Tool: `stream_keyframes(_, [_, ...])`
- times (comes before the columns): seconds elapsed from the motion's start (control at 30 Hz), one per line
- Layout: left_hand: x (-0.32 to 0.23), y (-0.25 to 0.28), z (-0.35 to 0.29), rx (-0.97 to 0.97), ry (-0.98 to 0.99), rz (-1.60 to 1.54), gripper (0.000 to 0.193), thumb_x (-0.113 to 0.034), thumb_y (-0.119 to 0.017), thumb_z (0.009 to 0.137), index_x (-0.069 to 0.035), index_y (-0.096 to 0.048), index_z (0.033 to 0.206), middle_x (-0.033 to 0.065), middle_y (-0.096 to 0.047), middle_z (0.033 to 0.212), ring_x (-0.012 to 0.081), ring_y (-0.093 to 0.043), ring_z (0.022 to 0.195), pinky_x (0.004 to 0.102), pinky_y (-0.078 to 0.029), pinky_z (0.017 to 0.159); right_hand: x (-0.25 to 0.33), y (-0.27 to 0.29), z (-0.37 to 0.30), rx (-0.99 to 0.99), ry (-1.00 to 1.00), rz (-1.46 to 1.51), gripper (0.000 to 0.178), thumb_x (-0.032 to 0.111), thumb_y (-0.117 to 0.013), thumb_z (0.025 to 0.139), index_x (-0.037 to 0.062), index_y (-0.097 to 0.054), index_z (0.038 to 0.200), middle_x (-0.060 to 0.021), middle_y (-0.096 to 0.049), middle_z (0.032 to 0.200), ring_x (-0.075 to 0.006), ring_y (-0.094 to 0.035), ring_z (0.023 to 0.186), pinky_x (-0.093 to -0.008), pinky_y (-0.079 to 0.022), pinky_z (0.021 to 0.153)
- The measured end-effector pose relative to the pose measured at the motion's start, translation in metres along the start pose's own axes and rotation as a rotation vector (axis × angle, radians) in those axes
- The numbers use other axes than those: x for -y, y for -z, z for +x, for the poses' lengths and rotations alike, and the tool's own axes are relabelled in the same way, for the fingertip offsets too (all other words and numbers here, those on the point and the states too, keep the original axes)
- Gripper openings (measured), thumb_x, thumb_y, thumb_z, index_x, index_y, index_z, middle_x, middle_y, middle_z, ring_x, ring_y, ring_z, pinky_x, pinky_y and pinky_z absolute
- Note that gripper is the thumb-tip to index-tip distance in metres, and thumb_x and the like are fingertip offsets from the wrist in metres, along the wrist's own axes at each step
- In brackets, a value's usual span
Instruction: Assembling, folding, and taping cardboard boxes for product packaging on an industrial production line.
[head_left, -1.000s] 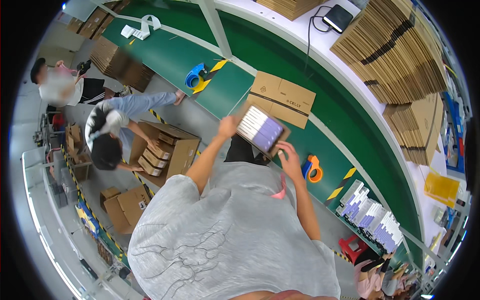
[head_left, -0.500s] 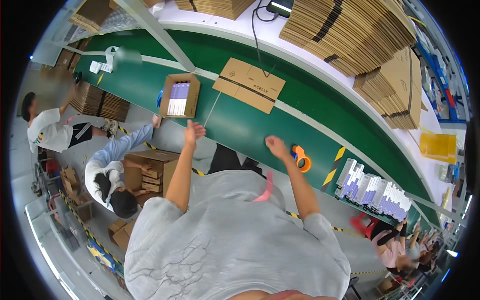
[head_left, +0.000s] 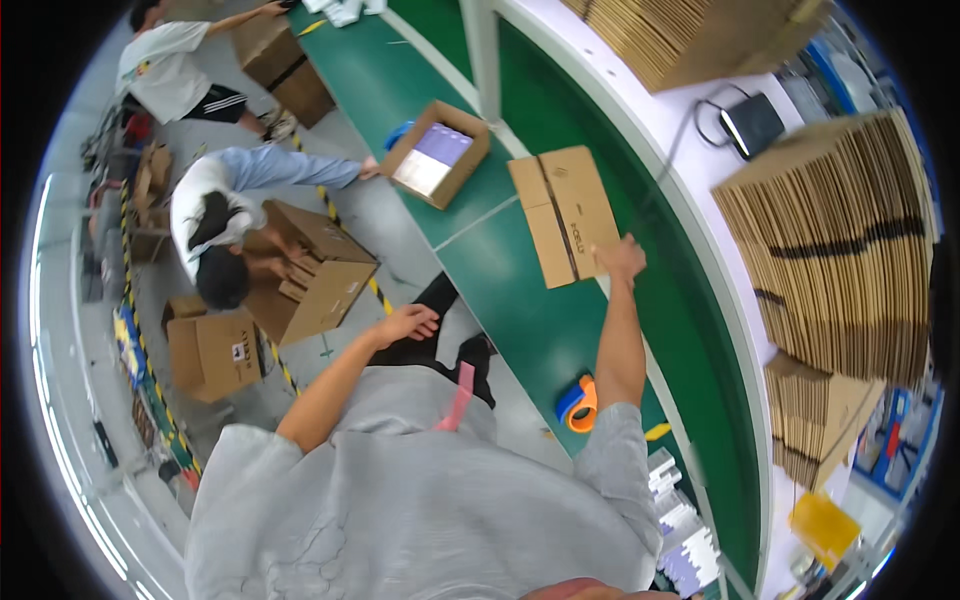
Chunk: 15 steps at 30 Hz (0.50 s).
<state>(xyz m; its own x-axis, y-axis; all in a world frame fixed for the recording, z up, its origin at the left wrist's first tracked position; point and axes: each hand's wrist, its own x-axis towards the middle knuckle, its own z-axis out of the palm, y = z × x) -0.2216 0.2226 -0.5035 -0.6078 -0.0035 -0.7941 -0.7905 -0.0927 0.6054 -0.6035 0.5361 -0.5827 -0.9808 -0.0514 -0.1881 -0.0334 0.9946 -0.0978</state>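
Observation:
A flattened cardboard box (head_left: 567, 215) lies on the green bench, a dark band across it. At its right corner is my right hand (head_left: 622, 259), fingers closed over the edge. My left hand (head_left: 408, 325) hangs in front of my body, off the bench edge, its fingers loosely stretched and holding nothing. Farther along the bench, an open cardboard box (head_left: 465, 180) contains several purple-and-white packs (head_left: 437, 158). An orange and blue tape dispenser (head_left: 578, 403) rests on the bench beside my right forearm.
Tall stacks of flattened cardboard (head_left: 850, 250) stand on the white shelf (head_left: 725, 340) behind the bench. White and purple packs (head_left: 685, 545) sit by my right elbow. One co-worker (head_left: 215, 225) bends over a large open carton (head_left: 330, 285) at left; another person (head_left: 170, 75) stands beyond. A post (head_left: 483, 65) rises there.
The view has swung to the right. My right hand has reached forward from above the bench onto the flattened box. My left hand has drawn back from beside the filled box toward my body.

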Motion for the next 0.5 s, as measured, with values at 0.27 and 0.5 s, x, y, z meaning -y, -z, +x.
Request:
stream_keyframes(0.27, [-0.041,-0.047,0.107,-0.257,-0.232,0.045,0.067,-0.045,-0.061,0.091,0.002,-0.044,0.136,0.0145,-0.053,0.133,0.0239,-0.051,0.123,0.0377,-0.047,0.097,-0.013,-0.019,-0.169,0.369,0.108,1.424,0.022,0.007,-0.057,0.095,0.0019,-0.054,0.116,-0.0089,-0.065,0.109,-0.0157,-0.059,0.101,-0.0291,-0.046,0.090])
stream_keyframes(0.5, [-0.103,-0.120,0.057,0.029,-0.867,0.459,0.045,-0.023,-0.065,0.085,-0.003,-0.052,0.124,0.0195,-0.061,0.113,0.0349,-0.062,0.101,0.0416,-0.051,0.089,-0.051,-0.024,-0.322,0.394,-0.296,1.377,0.038,0.013,-0.058,0.095,0.0021,-0.048,0.130,-0.0127,-0.059,0.124,-0.0195,-0.057,0.110,-0.0317,-0.047,0.089])
